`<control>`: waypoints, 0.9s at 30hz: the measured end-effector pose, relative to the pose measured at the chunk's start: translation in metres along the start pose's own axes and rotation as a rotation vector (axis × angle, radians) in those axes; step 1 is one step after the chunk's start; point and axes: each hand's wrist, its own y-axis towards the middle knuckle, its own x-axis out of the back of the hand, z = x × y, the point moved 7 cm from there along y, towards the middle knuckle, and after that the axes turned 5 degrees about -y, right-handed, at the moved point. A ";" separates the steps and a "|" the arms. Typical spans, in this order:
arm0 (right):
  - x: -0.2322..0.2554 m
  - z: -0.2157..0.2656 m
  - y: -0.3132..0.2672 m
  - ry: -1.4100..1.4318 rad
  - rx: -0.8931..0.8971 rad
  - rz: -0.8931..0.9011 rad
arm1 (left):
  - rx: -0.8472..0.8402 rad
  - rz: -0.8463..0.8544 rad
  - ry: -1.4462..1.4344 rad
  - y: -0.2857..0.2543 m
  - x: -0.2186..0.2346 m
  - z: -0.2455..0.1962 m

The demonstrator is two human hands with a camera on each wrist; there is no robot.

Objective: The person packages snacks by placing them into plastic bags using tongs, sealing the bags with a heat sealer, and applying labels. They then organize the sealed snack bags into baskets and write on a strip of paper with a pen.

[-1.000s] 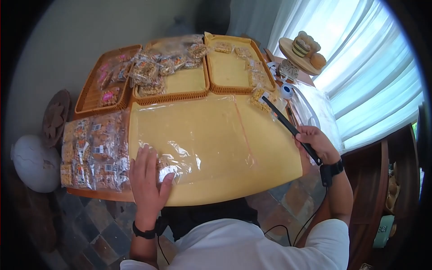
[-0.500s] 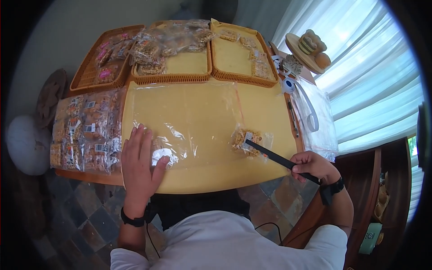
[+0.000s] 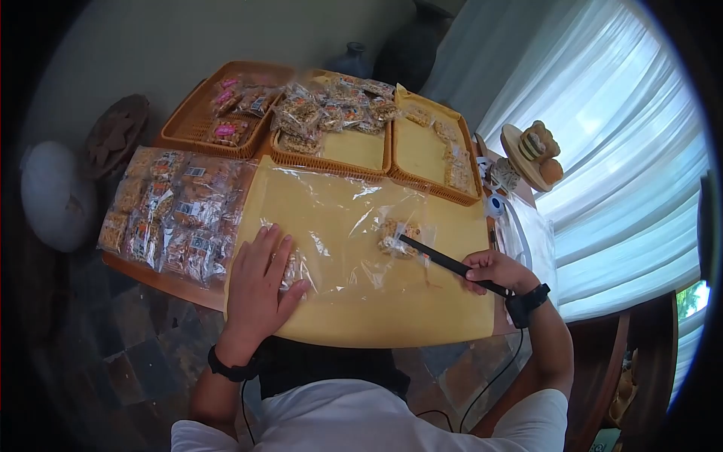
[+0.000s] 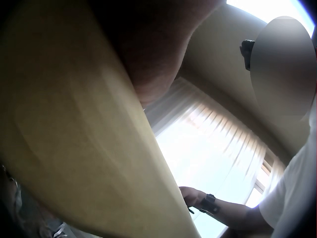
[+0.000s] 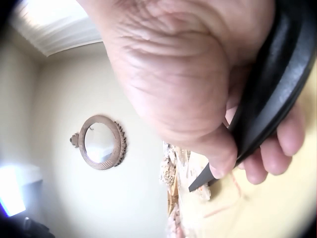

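Black tool [image 3: 444, 260] in right fingers [image 3: 482, 261]; packet [image 3: 388, 242] at tip

- I look forward and down at the table [image 3: 376, 324] from the head.
- Left wrist view: low, facing the curtain [image 4: 218, 139].
- Right: close against the right hand [image 5: 178, 79]; head view shares the black tool [image 5: 270, 91].

Plain wall [image 3: 181, 45], sunlit white curtains [image 3: 610, 151], dark tiled floor [image 3: 143, 343], wooden shelves [image 3: 593, 354]

Table [image 3: 151, 276] w/ yellow sheet [image 3: 361, 325], prob. cloth, bears 3 trays [image 3: 331, 163], snack pks [image 3: 194, 207], clear bag [image 3: 339, 207].
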 end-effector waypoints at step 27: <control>-0.006 -0.008 0.008 -0.043 -0.039 0.107 | -0.007 -0.002 -0.024 0.001 0.000 -0.002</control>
